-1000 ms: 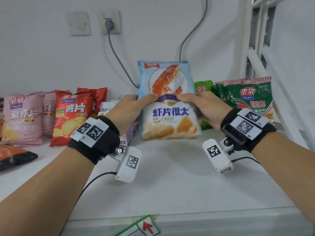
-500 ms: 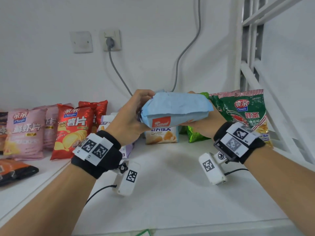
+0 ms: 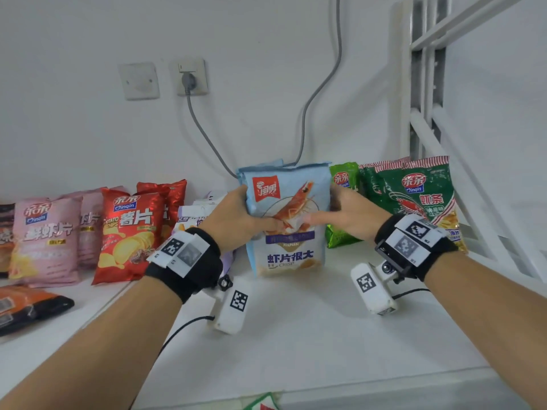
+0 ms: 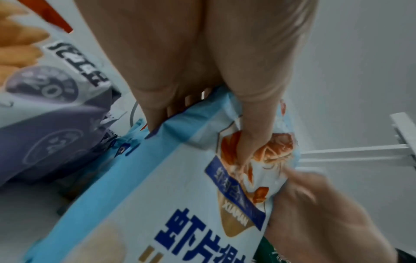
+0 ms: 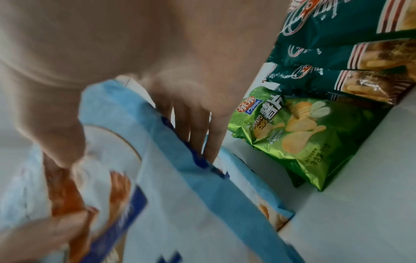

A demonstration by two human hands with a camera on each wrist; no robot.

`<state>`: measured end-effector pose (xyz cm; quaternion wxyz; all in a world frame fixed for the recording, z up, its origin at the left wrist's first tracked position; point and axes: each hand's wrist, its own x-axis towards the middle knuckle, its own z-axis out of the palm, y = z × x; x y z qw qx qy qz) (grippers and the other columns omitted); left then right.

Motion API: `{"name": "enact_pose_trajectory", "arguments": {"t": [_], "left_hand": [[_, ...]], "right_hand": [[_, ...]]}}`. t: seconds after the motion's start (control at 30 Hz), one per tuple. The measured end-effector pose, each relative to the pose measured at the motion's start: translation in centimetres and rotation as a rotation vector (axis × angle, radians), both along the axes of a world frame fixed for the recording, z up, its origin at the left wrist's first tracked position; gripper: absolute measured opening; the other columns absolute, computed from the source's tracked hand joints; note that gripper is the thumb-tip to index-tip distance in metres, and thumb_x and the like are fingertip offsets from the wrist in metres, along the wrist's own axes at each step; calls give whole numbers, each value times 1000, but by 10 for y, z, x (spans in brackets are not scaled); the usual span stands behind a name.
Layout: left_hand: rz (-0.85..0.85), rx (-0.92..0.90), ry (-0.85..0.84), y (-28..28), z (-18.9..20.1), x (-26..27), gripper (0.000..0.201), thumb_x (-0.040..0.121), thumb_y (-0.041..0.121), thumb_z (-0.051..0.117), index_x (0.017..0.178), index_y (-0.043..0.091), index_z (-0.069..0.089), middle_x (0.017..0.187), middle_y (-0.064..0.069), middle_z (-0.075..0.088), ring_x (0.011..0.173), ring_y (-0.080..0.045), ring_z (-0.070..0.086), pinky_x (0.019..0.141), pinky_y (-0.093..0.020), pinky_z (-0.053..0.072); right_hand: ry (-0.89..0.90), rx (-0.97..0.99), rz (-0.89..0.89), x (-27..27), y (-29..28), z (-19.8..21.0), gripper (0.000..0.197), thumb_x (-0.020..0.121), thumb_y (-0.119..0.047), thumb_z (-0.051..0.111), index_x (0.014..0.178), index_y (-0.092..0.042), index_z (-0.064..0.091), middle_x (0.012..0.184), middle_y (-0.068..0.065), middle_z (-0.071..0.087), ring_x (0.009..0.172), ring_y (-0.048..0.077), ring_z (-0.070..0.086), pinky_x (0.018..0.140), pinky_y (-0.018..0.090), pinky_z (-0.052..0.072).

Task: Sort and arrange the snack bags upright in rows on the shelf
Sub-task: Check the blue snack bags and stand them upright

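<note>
Nearest the head camera, both forearms reach over the white shelf (image 3: 296, 335), a marker band and a small white camera on each wrist. The left hand (image 3: 233, 220) and right hand (image 3: 352, 217) clamp the blue shrimp-chip bag (image 3: 288, 220) from either side, thumbs on its printed front, fingers wrapped behind. The bag stands upright between the hands, its bottom edge at the shelf surface; whether it rests there cannot be told.

The left wrist view shows what the head view hides: the left thumb (image 4: 249, 124) pressing into the prawn picture and the fingers curling round the bag's back edge, with a purple-and-white bag (image 4: 51, 124) just beside it. The right wrist view shows the right fingers (image 5: 198, 128) behind the bag, and a second blue bag (image 5: 258, 192) right behind the held one. It also shows the light green potato-chip bag (image 5: 303, 135) in full, which the head view half covers.

Farther back, the dark green bags (image 3: 414, 199) stand at the right, against the white frame. To the left stand red chip bags (image 3: 130, 232) and pink bags (image 3: 44, 238). On the wall behind, a grey cable (image 3: 207, 137) runs from a socket (image 3: 191, 76).
</note>
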<state>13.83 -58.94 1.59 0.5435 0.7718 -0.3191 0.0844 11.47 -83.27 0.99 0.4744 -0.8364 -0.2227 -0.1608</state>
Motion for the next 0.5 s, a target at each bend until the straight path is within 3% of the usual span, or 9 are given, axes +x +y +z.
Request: {"name": "enact_pose_trajectory", "arguments": {"t": [0.13,0.23,0.33,0.4,0.5], "left_hand": [[29,-40,114,-9,-5,16,50,76,-8,84,118,14,68,106,-2,81,100,-25,77,85,-39,64],[54,-35,161,-15,-2,27,50,76,-7,84,118,13,68,107,-4,80,98,-26,77,89,-46,63],[70,-33,175,-19,2,37,50,78,-8,82,121,11,65,108,-4,80,100,-25,77,87,-41,63],[77,-30,185,-21,4,43,47,79,-9,81,118,12,65,105,-1,80,98,-22,77,82,-36,64],[105,-20,211,-23,9,49,48,79,-11,80,122,6,66,108,-5,79,98,-24,76,82,-34,63]], "right_hand": [[-26,299,-81,3,-7,12,55,84,-60,76,122,-22,67,114,-3,79,108,16,74,102,41,56],[-100,302,-217,16,-14,31,36,96,-49,68,113,-18,71,107,1,79,106,20,75,100,40,58],[-158,126,-298,38,-15,56,18,99,-41,67,108,-25,69,106,-3,76,103,16,74,97,36,59],[-212,-19,-351,56,-12,73,19,98,-41,67,110,-25,71,107,-6,73,101,14,71,99,38,56],[-236,-221,-411,85,-4,97,24,98,-38,69,115,-22,71,112,-3,73,100,14,66,97,30,52]]}}
